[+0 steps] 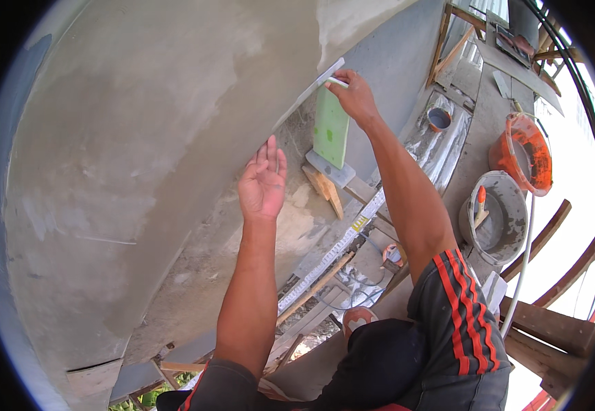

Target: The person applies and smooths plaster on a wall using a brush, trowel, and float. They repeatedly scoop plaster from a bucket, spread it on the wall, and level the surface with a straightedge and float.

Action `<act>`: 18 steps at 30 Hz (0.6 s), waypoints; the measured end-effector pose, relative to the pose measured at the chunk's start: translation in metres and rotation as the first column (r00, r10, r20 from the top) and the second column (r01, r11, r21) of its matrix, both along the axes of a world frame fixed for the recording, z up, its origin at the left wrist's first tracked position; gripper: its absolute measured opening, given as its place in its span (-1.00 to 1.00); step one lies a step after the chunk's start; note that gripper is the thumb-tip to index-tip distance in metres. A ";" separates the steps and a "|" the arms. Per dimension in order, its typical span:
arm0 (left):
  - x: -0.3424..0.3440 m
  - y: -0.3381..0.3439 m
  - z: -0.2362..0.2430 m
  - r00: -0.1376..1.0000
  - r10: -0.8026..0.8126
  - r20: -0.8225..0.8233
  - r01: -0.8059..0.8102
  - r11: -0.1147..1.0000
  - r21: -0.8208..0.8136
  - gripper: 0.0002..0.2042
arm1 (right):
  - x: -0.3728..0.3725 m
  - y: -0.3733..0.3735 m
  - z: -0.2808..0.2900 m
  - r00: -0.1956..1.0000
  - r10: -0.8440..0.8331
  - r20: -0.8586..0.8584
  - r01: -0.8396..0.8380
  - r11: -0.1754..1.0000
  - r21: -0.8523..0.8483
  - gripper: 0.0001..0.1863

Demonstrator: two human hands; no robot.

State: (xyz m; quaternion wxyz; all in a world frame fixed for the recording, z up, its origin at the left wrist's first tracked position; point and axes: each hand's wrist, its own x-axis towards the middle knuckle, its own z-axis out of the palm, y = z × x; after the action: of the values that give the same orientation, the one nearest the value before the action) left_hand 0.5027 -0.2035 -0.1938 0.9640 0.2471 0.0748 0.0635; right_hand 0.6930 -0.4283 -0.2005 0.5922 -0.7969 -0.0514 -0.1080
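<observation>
We judge this as edge work on the wall (174,137); our right hand (356,97) pinches the board (332,130); our left hand (263,183) extends, empty; next likely calls for steady alignment.

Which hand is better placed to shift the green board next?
Probably the right: the right hand has its grip at the top of the green board. The left hand is open, palm showing, and apart from the board.
</observation>
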 end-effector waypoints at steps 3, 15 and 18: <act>0.004 -0.003 0.001 1.000 0.018 0.010 -0.018 0.998 -0.055 -0.42 | 0.006 0.002 -0.001 1.000 0.019 -0.015 -0.018 0.997 0.078 -0.48; 0.003 -0.013 0.008 0.998 0.060 -0.018 -0.062 0.992 -0.108 -0.39 | 0.010 -0.005 -0.013 0.994 -0.067 0.088 0.069 0.997 -0.027 -0.58; 0.000 -0.012 0.008 0.998 0.054 -0.028 -0.057 0.989 -0.140 -0.39 | 0.008 -0.004 -0.018 0.991 -0.090 0.102 0.098 0.992 -0.077 -0.59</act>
State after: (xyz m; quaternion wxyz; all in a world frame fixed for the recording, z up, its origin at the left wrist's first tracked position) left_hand 0.5027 -0.2155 -0.1853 0.9759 0.1772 0.0976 0.0820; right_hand 0.7012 -0.4327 -0.2190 0.5501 -0.8156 -0.0475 -0.1727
